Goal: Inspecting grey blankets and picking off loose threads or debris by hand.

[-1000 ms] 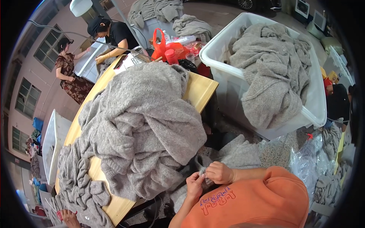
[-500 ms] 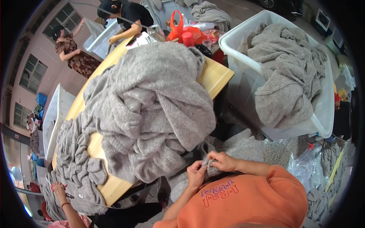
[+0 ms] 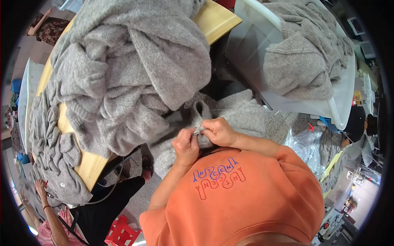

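Observation:
A grey knitted garment [image 3: 244, 111] lies across my lap, below the table's near edge. My left hand [image 3: 185, 145] is closed on a bit of its fabric, thumb on top. Right beside it, my right hand [image 3: 218, 131] pinches the same bunched knit, so the two hands nearly touch. A narrow loop of the fabric rises just beyond my fingers. Whatever detail sits between the fingertips is too small to make out. Close by, a large heap of grey knitwear [image 3: 135, 61] covers much of the wooden table [image 3: 219, 20].
At the right stands a white plastic bin [image 3: 256, 45] with more grey knitwear [image 3: 299, 61]. A co-worker's hand [image 3: 41, 189] holds something red at the left, by more knits. A red stool [image 3: 122, 231] is lower left; clear plastic wrap [image 3: 305, 147] lies on the floor.
The view has tilted downward, so table, heap and bin sit higher in the picture. A red stool has come into sight. Both my hands keep hold of the garment.

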Motion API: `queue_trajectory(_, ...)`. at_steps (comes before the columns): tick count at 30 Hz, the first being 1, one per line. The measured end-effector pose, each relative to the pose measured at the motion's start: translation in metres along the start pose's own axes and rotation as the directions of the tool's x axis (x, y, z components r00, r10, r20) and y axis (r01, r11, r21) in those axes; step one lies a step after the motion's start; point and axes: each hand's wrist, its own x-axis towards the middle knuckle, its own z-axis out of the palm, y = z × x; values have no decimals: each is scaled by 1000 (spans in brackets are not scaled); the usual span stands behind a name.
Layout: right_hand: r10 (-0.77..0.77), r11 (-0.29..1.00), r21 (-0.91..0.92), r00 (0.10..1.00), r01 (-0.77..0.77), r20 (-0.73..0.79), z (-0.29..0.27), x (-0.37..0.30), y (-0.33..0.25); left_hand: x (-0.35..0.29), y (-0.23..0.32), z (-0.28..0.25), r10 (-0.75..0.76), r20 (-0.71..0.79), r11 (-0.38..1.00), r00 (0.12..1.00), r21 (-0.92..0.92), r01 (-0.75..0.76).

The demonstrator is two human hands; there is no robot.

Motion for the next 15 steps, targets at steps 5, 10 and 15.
queue_trajectory(5,-37,996,-84,999,34,-32,5,0,-5,-9,3,-2,245,36,955,969,160,-248)
queue_trajectory(10,32,998,59,989,-24,-141,7,1,9,3,0,1,86,20,984,996,157,-88)
queue_trajectory(15,209,935,326,958,-138,-196,-23,8,17,-3,-18,-11,-191,103,982,976,25,189)
